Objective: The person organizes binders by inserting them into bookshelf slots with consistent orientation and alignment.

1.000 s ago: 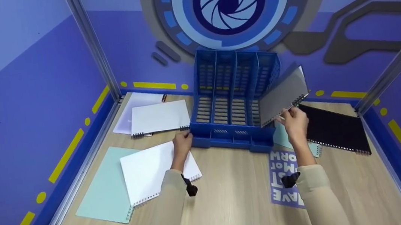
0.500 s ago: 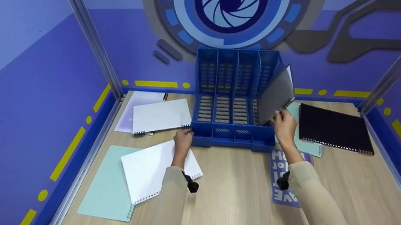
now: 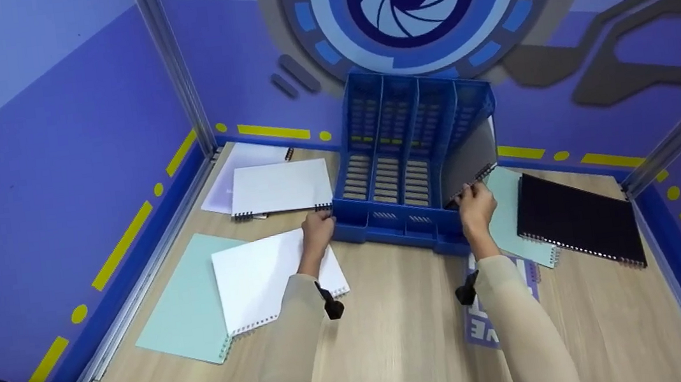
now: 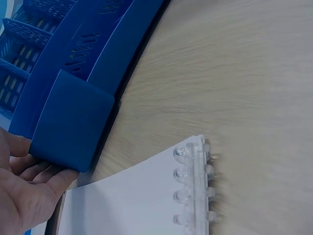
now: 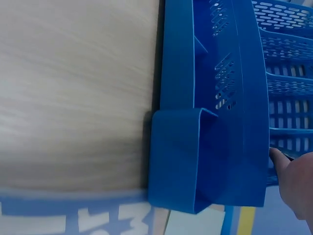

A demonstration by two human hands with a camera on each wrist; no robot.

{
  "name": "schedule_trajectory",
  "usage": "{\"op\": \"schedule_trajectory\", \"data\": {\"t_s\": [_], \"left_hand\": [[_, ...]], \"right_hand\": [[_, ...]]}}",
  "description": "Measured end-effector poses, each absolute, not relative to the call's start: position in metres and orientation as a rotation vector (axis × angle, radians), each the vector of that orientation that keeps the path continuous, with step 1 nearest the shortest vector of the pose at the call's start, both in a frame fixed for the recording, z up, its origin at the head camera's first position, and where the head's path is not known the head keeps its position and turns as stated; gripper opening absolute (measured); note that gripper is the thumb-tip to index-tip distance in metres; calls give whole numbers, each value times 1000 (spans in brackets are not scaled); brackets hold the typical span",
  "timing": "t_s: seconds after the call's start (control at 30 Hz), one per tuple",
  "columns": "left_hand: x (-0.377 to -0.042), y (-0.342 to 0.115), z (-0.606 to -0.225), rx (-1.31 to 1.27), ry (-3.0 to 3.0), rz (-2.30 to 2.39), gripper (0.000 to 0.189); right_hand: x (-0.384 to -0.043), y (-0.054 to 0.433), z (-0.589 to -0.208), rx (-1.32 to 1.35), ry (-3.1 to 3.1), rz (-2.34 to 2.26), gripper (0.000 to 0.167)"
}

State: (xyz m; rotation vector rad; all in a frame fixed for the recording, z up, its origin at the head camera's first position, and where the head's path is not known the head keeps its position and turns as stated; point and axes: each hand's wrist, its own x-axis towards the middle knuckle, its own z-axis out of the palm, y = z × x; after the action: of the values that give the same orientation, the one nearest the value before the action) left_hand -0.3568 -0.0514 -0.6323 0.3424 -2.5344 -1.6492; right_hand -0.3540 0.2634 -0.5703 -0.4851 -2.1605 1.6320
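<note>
A blue desktop file organizer (image 3: 363,213) with upright compartments stands at the back middle of the table. My left hand (image 3: 318,233) grips its left front corner; in the left wrist view, the fingers (image 4: 58,182) lie against the side of the front pocket. At the right end, my right hand (image 3: 477,206) pinches the spiral-bound lower edge of a grey spiral notebook (image 3: 469,160). That notebook stands tilted inside the rightmost compartment. In the right wrist view, the right hand (image 5: 297,182) is behind the organizer's front wall (image 5: 254,147), and the notebook is mostly hidden.
Left of the organizer lie white spiral notebooks (image 3: 281,188), a lilac one (image 3: 220,189) and a mint one (image 3: 180,305). To the right are a black spiral notebook (image 3: 581,218), another mint one (image 3: 515,232) and a purple lettered one (image 3: 481,332). Walls close in the back and sides.
My right hand has moved left and lowered the grey notebook deeper into the rightmost compartment. My left hand keeps its grip on the organizer's corner. The head view has shifted slightly.
</note>
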Motion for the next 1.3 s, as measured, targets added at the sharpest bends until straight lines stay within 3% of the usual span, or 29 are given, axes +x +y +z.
{"op": "schedule_trajectory", "data": {"t_s": [0.27, 0.77, 1.3], "left_hand": [[-357, -51, -632, 375, -2533, -1616, 27], [-358, -54, -632, 368, -2489, -1620, 24], [-355, -46, -637, 372, -2500, -1621, 25]], "right_hand": [[-367, 261, -569, -588, -2043, 1916, 39], [-372, 274, -565, -553, -2089, 1959, 42], [-381, 274, -571, -682, -1944, 1796, 26]]}}
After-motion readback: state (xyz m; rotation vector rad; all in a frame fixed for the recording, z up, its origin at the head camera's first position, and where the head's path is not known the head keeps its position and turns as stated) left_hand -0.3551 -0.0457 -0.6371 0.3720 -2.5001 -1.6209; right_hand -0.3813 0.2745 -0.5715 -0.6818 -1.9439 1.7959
